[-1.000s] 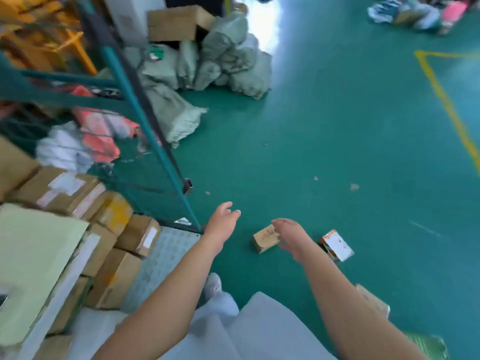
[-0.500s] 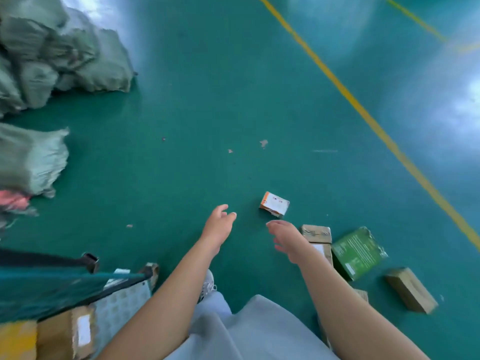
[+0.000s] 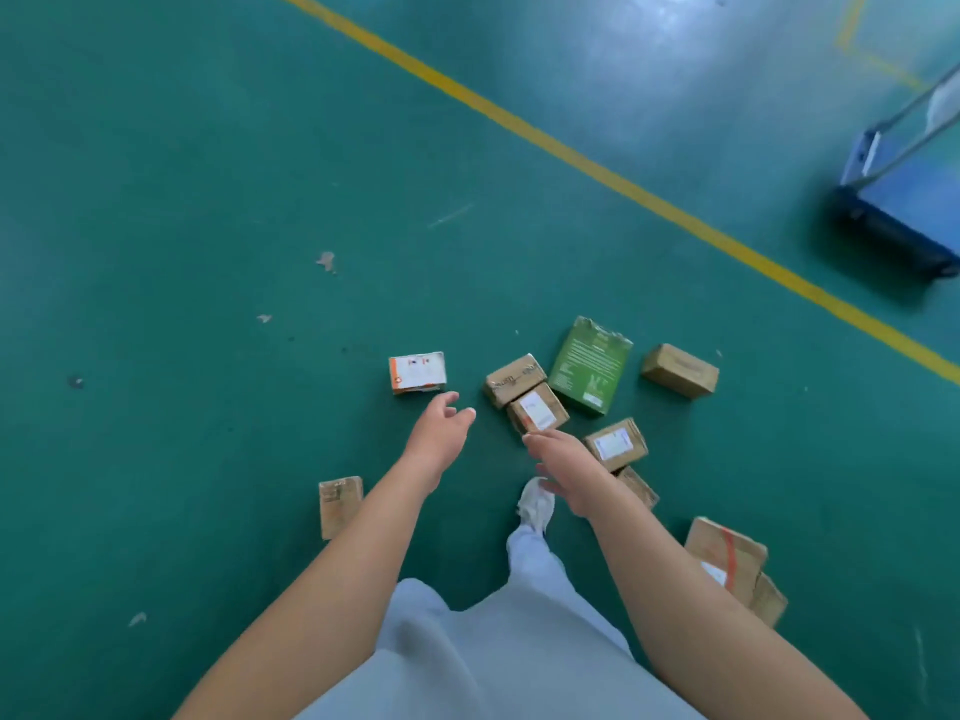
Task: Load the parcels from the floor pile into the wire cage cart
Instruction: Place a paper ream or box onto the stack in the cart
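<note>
Hovering empty, each grip spread, left hand point(image 3: 440, 433) and right hand point(image 3: 569, 467) overhang boxy cardboard parcels point(image 3: 535, 402).

The green floor point(image 3: 208, 174), crossed by a yellow line point(image 3: 597, 168), carries scattered cardboard parcels point(image 3: 679, 370), a green box point(image 3: 589, 365) and a white-labelled box point(image 3: 417, 372).

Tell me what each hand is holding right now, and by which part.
Nothing is held. The left hand is open, short of the white-labelled box; the right hand is open above the brown parcels, fingers spread, touching none.
</note>
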Tool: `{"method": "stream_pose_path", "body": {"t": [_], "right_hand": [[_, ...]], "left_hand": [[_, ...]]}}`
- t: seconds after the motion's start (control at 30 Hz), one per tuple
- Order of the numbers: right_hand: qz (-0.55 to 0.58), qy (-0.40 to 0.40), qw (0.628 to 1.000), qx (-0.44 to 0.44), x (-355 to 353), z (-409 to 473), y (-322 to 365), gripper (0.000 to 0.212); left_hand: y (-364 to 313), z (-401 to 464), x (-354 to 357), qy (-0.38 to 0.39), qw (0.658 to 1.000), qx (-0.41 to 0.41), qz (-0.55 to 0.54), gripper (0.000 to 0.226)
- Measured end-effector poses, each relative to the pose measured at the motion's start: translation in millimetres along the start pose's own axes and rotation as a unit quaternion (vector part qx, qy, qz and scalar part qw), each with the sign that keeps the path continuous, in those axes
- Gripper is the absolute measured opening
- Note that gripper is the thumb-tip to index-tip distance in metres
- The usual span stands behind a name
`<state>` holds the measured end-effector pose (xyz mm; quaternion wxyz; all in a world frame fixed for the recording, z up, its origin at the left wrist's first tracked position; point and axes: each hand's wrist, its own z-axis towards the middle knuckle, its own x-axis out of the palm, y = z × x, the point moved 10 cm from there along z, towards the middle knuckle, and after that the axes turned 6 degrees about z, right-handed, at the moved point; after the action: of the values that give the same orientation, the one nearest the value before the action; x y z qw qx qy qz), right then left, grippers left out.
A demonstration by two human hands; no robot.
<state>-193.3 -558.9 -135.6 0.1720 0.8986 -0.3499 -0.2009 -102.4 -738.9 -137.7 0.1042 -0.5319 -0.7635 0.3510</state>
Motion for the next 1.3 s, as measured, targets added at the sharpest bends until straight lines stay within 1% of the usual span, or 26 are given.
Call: {"method": "stream_pose_path", "body": {"t": [0.1,0.17,0.27,0.4,0.5,0.6,0.67,0.77,0.9,0.97,1.03,1.17,1.27,1.3], "right_hand": [[0.02,0.0,1.0,0.024,-40.5,21.5,-7.2,0.017],[0.035,0.004,0.999,0.036,-76.8,38.7,-2.7,0.02],[0.092,-0.004,0.995,0.028,-144.3,70.2,14.4,0.032],[0.146,-0.027,0.988,0.041,-236.5,124.8,21.9,0.031],[0.181,-0.028,0.982,0.047,-289.1,159.3,24.1,0.028],[0.191,-0.022,0.98,0.047,-317.7,191.7,25.3,0.03],[0.181,-0.016,0.981,0.062,-325.2,219.1,18.2,0.025],[0.149,-0.014,0.985,0.089,-324.2,259.4,1.9,0.026],[0.119,0.005,0.985,0.126,-306.0,312.2,-22.1,0.017],[0.095,0.015,0.985,0.14,-292.6,339.0,-36.0,0.012],[0.081,0.019,0.983,0.162,-278.3,372.0,-53.3,0.013],[0.066,0.03,0.981,0.18,-255.9,434.6,-86.5,0.018],[0.061,0.035,0.983,0.17,-242.6,498.5,-112.7,0.027],[0.075,0.027,0.981,0.174,-240.8,520.6,-121.1,0.026]], "left_hand": [[-29.6,21.5,38.6,0.017,0.999,-0.005,0.029,0.053],[-56.6,39.1,72.2,0.024,0.999,-0.003,0.047,0.052],[-101.3,63.2,125.7,0.029,0.997,-0.006,0.068,0.047],[-149.1,101.7,206.9,0.05,0.992,-0.03,0.112,0.05],[-174.4,132.3,258.0,0.064,0.988,-0.05,0.133,0.052],[-183.4,165.9,286.3,0.056,0.987,-0.066,0.135,0.052],[-179.0,189.3,298.7,0.053,0.986,-0.083,0.134,0.051],[-157.2,219.8,306.8,0.048,0.983,-0.117,0.129,0.049],[-108.3,264.8,305.6,0.043,0.975,-0.171,0.136,0.044],[-79.2,288.2,304.2,0.043,0.971,-0.196,0.132,0.047],[-47.1,317.3,305.0,0.045,0.967,-0.22,0.125,0.05],[2.5,372.3,316.1,0.056,0.961,-0.244,0.122,0.051],[39.6,427.7,339.4,0.072,0.958,-0.247,0.126,0.047],[51.6,449.2,348.3,0.076,0.958,-0.246,0.13,0.046]]}}
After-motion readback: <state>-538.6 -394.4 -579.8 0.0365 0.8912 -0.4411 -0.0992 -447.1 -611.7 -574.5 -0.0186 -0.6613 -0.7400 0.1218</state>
